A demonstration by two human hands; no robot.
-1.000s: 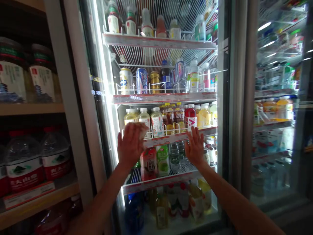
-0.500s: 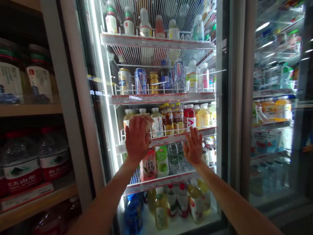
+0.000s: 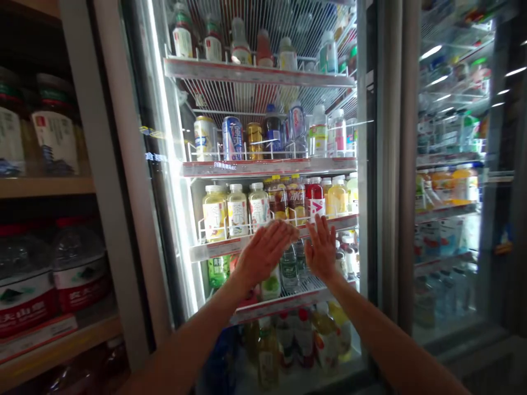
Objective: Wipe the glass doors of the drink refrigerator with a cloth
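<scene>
My left hand [image 3: 265, 253] lies flat over a pale beige cloth [image 3: 293, 232], pressing it to the glass door of a drinks cooler. Only the cloth's edge shows past my fingertips; the rest is under the palm. Just to the right, my right hand [image 3: 321, 249] is spread against the same glass with nothing in it. Behind the glass door [image 3: 242, 189], bottles and cans stand on wire shelves. A red bottle with a pink-and-white label [image 3: 315, 200] shows just above my right fingertips.
A lit strip [image 3: 164, 109] runs down the cooler's left side. Left of it, a wooden shelf [image 3: 45, 186] carries jars and large water bottles [image 3: 80, 263]. Right of the metal door frame [image 3: 393, 164] is another glass-fronted cooler [image 3: 448, 211] with more drinks.
My left hand has swept right and slightly down across the glass with the cloth, uncovering the bottles at left. My right hand stays on nearly the same spot. The view has shifted slightly.
</scene>
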